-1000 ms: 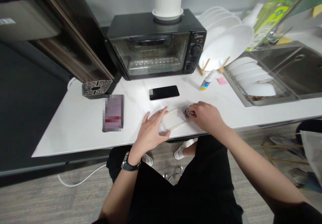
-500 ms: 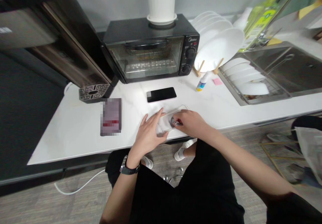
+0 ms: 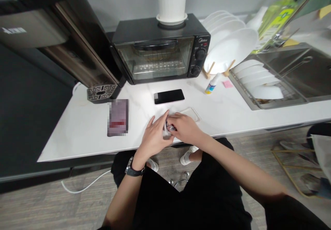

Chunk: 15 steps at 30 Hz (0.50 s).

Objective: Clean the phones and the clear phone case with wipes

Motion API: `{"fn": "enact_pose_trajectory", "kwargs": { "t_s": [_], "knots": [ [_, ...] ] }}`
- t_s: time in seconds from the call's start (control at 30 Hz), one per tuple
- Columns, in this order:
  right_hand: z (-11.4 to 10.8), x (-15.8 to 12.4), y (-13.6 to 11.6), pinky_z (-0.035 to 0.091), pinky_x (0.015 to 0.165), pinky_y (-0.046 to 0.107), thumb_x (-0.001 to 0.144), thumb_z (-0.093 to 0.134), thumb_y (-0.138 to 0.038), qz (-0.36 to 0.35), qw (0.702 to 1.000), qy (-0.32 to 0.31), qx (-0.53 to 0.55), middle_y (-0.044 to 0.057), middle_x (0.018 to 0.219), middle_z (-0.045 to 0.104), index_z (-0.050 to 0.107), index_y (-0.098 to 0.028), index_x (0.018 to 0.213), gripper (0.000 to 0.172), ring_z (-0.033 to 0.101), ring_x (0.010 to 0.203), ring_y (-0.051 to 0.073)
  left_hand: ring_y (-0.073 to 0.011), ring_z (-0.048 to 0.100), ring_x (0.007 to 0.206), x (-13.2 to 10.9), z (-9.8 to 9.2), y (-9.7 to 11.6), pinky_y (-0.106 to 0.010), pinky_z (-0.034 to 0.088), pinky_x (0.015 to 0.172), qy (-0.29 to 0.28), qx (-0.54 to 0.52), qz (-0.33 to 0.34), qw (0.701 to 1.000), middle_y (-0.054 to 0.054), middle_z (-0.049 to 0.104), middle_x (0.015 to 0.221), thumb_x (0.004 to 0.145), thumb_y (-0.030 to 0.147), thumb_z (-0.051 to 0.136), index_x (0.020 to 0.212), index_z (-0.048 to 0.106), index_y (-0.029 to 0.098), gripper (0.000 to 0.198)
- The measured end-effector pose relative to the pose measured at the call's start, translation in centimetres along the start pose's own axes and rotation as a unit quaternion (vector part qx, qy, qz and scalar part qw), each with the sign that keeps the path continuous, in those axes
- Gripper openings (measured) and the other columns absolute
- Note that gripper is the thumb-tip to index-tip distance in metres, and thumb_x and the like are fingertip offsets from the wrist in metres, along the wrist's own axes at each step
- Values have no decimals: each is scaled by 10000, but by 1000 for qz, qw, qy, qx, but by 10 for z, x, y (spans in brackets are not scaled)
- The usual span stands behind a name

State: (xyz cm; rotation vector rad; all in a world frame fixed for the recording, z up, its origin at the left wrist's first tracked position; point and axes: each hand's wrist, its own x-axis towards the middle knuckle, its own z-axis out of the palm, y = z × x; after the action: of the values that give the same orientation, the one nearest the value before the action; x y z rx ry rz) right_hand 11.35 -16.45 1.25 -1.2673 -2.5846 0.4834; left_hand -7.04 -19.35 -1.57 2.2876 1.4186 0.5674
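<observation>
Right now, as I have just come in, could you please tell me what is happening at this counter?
A person sits at the counter, working over a clear case. Their left hand holds the case's left end between thumb and fingers. Their right hand pinches a small crumpled wad over the case, close to the left hand; what the wad is made of is unclear. A phone lies beyond the hands, and a small spray bottle stands to its right.

Right hand (image 3: 185,128) nearer left hand (image 3: 154,135)
</observation>
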Motion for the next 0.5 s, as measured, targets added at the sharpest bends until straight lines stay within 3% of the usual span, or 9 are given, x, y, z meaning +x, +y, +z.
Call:
{"fn": "enact_pose_trajectory", "kwargs": {
  "t_s": [0.13,0.27,0.37,0.5],
  "knots": [
    [-22,-27,28,391,736,306,951,642,-230,123,990,-36,-65,70,913,754,726,-218,884,108,658,850,219,-257,523,1518,0,-1,2,-531,179,1363,-2,-9,-1,1000,-68,582,1613,893,292,733,1709,130,308,1015],
    [-33,-35,60,375,716,328,975,593,-208,205,962,33,-176,116,925,753,740,-190,929,155,654,904,264,-255,519,1521,0,-3,5,-537,157,1366,-4,-8,1,1000,-58,578,1619,906,282,721,1712,108,321,1013],
    [-20,-19,59,399,759,329,992,575,-182,161,972,89,-146,121,950,748,719,-173,962,147,634,942,264,-249,522,1519,0,-4,5,-542,159,1365,-7,-8,2,1000,-41,577,1620,917,284,712,1716,81,343,1019],
    [6,3,29,422,821,312,1004,619,-200,36,995,97,1,61,893,726,678,-195,910,111,615,900,228,-256,532,1512,0,-2,3,-532,193,1359,-5,2,5,1000,-82,549,1642,921,288,696,1722,94,309,1002]
  ]
}}
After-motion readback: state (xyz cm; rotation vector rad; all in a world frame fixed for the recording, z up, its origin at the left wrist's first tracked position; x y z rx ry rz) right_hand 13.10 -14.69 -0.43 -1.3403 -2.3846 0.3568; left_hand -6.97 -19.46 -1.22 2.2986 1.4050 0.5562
